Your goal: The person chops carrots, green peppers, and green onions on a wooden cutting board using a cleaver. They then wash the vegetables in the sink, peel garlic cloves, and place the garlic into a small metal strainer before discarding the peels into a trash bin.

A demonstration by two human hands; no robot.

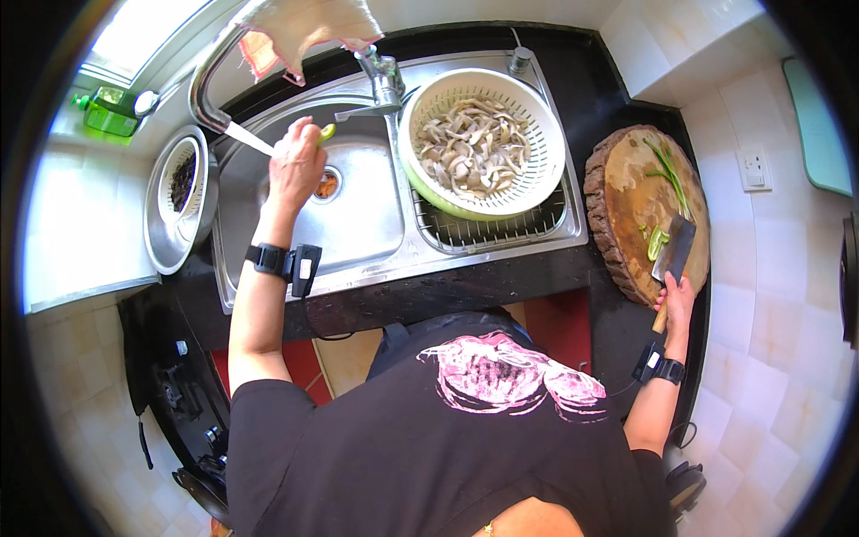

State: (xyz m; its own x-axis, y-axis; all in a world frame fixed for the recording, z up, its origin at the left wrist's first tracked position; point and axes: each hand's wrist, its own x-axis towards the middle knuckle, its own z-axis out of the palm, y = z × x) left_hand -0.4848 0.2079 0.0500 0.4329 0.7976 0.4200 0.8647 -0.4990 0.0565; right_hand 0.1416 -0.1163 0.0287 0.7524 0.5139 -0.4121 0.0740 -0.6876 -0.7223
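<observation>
Over the left sink basin (362,228), my left hand (298,158) grips a piece of green pepper (327,133) beside the running water (249,139) from the curved faucet (208,111). My right hand (676,299) is closed around the wooden handle (661,318) of a cleaver (678,245). Its blade rests on a round wooden chopping block (621,201) at the right. Next to the blade lie a cut green pepper piece (656,243) and a few small bits. Scallions (668,171) stretch across the block above the cleaver.
Sliced mushrooms (476,144) fill a white colander (547,154) nested in a green basin, over a wire rack (493,225). At left, a metal bowl (156,231) holds a small basket (191,205) of dark food. Orange scraps (327,186) sit in the drain. A cloth (315,30) hangs above.
</observation>
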